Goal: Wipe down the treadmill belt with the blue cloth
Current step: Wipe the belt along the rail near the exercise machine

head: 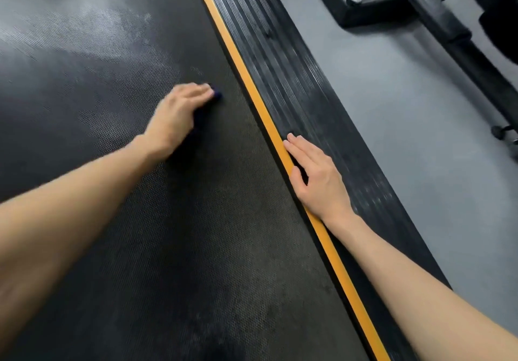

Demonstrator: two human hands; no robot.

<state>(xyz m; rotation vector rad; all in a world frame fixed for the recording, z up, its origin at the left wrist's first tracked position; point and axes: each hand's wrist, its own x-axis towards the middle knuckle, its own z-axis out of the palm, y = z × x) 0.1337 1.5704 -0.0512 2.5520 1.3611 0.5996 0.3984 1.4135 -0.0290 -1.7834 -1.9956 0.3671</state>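
Now, left hand [176,114] atop blue cloth [217,95], treadmill belt [196,234]

I can read no text, label, brand or number anywhere on my feed. The treadmill belt [196,220], the orange strip [343,276] beside it and the ribbed side rail [280,52] show plain surfaces. The black machine base [364,2] on the floor is blurred, so a small marking there might escape me.
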